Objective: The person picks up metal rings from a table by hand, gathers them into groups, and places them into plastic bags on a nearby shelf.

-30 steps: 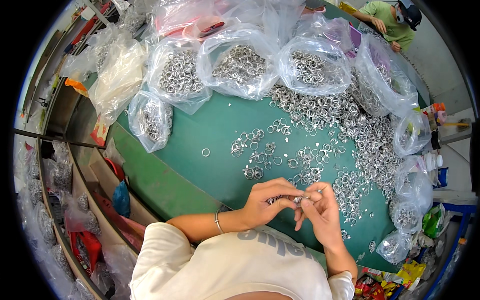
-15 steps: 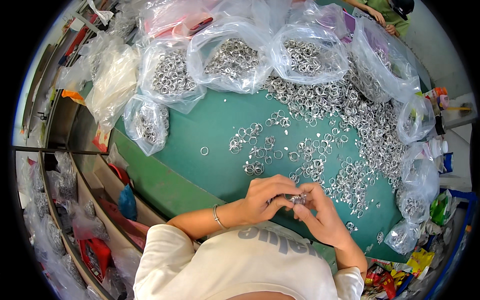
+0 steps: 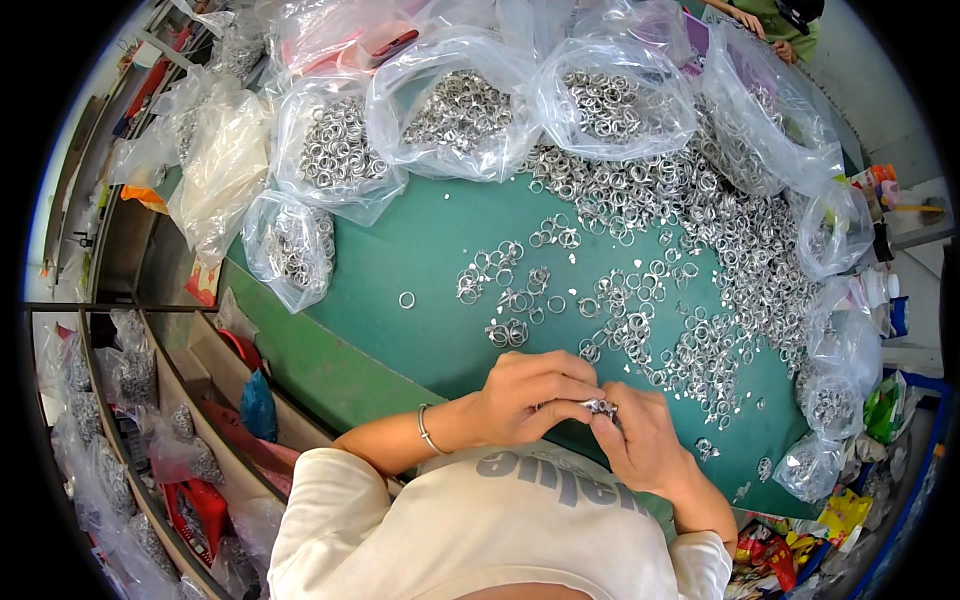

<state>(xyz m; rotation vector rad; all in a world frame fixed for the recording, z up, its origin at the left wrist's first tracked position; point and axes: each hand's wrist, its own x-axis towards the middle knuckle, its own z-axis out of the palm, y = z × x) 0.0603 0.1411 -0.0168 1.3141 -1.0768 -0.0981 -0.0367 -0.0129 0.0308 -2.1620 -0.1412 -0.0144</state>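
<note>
Close in front of my chest, both hands meet over the green tabletop (image 3: 400, 250). Several silver-coloured metal rings (image 3: 600, 407) show between the fingertips. My left hand (image 3: 535, 393) is closed, thumb and fingers pinching the rings from the left. Curled in from the other side, my right hand (image 3: 640, 430) grips the same rings. Part of the bunch is hidden by my fingers. Just beyond the hands lie loose clusters of rings (image 3: 625, 335), and a big heap of rings (image 3: 750, 235) spreads along the right. One single ring (image 3: 406, 299) lies apart at the left.
Open plastic bags of rings (image 3: 460, 110) line the far edge, with a smaller bag (image 3: 290, 250) at the left. More bags (image 3: 830, 405) stand along the right edge. Partitioned shelving (image 3: 215, 390) is at my left. Another person's hands (image 3: 765, 30) show at the far right.
My fingers have shifted around the rings; the right hand has turned and curled in more, bringing the hands closer together. The view has shifted slightly.
</note>
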